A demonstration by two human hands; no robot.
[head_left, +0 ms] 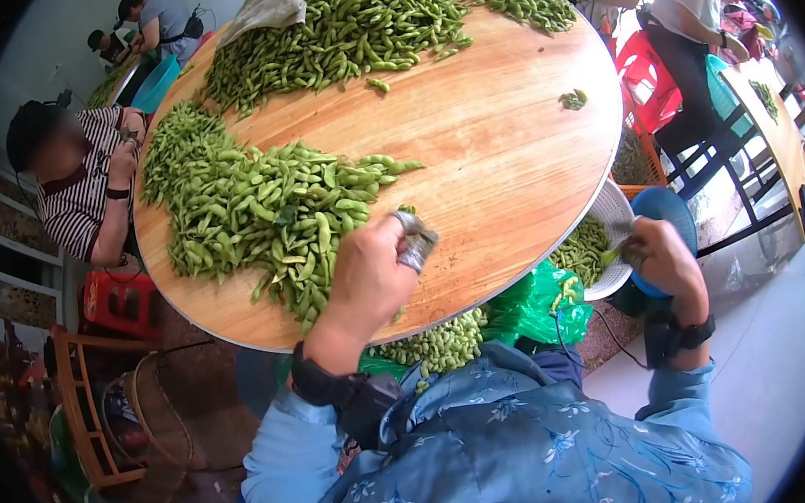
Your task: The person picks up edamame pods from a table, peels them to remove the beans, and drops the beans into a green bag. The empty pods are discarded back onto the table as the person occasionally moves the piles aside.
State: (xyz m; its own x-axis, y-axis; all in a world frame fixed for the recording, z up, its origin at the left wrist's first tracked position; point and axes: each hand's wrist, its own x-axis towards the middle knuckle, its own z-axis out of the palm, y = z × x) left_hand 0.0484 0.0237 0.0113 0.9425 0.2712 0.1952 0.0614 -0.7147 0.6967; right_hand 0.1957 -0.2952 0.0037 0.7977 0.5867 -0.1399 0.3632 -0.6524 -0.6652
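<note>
My left hand (375,268) is closed just above the round wooden table's front edge, beside a heap of green soybean pods (299,203). A silvery grey wrap (418,243) covers its thumb area. A speck of green shows by its fingertips, but what it holds is hidden. Off the table's right side, my right hand (665,257) pinches a blurred green soybean pod (616,252) at the rim of a white basket (619,215). Pods (586,248) lie inside that basket. Shelled-looking green pieces (443,341) rest on green plastic below the table edge.
A larger pod pile (348,34) covers the back of the table (506,130), with a grey cloth (270,5) on it. A green bag (539,305) and blue basin (670,221) are near my lap. A person in stripes (85,182) sits left; others work behind.
</note>
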